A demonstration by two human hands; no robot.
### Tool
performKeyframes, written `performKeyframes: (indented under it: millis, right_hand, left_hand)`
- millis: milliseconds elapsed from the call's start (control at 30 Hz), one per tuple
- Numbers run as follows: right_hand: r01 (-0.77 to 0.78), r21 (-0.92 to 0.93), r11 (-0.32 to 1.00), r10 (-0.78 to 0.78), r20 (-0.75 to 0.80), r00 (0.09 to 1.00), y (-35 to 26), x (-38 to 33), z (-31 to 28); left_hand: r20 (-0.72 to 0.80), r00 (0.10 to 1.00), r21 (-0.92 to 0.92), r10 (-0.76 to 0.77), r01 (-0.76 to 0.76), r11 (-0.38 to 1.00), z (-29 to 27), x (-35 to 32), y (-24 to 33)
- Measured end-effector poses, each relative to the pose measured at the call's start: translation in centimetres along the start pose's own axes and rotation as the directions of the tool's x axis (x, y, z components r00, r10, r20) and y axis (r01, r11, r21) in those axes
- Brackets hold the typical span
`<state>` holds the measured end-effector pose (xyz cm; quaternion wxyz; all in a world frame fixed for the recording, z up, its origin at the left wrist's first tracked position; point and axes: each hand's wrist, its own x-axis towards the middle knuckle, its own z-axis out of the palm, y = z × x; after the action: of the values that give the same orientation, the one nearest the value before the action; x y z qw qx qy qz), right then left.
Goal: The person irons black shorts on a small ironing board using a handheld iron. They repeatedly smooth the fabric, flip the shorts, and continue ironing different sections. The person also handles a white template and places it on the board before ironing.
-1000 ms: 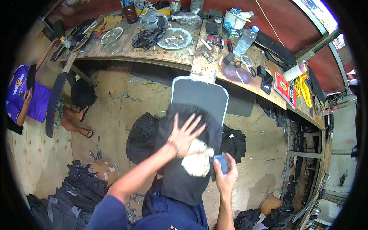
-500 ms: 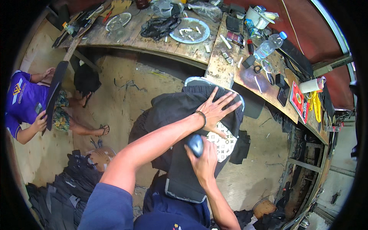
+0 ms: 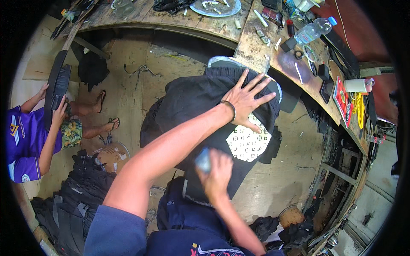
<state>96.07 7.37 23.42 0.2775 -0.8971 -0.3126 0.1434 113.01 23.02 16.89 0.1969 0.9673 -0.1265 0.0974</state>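
Fingers (image 3: 260,83) of the left hand (image 3: 247,100) lie spread wide and flat on the black fabric (image 3: 192,98), pressing it down and gripping nothing; a dark bracelet (image 3: 230,110) rings that wrist. The fabric drapes over a rounded board whose pale rim (image 3: 222,59) shows at the far end, and it sits in the middle of the view, just in front of the curved wooden workbench (image 3: 256,47). Just below the left hand a white patterned patch (image 3: 247,143) shows against the black cloth. The right hand (image 3: 218,173) is curled closed around a small blue object (image 3: 203,160), blurred, held over the near edge of the fabric. On the workbench lie a plastic water bottle (image 3: 314,30), a round metal tray (image 3: 215,6) and small tools. To the left sits another person in a purple shirt (image 3: 21,143), both hands on a long dark panel (image 3: 55,91). Stacks of dark cloth pieces (image 3: 81,196) lie on the floor near them.
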Motion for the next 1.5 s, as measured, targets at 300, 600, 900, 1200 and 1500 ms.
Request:
performKeyframes:
  millis: [300, 600, 900, 1200, 1500]
  right_hand:
    - [-0.042, -0.021, 0.999, 0.042, -0.014, 0.999, 2.8, -5.1, 1.3]
    - [0.154, 0.205, 0.967, -0.181, 0.123, 0.976, 2.9, -10.8, 0.6]
    - [0.172, 0.079, 0.982, -0.173, 0.006, 0.985, 3.0, -0.8, -2.7]
    - [0.140, 0.078, 0.987, -0.141, 0.013, 0.990, 6.4, -4.3, -3.7]
    - [0.143, -0.018, 0.990, -0.144, -0.131, 0.981, 6.1, -3.4, -4.5]
  left_hand:
    - [-0.017, 1.000, 0.031, -0.003, 0.003, 1.000, -1.0, 0.4, 0.0]
    - [-0.027, 0.998, 0.007, 0.061, -0.061, 0.998, -2.5, -1.6, 4.4]
    - [-0.066, 0.996, -0.009, -0.051, 0.051, 0.999, 1.0, -1.5, 0.7]
    - [-0.035, 0.997, 0.074, -0.066, 0.068, 0.995, -0.1, -1.4, 1.2]
    - [0.019, 0.996, 0.131, -0.085, 0.082, 0.988, -0.6, -1.4, 1.7]
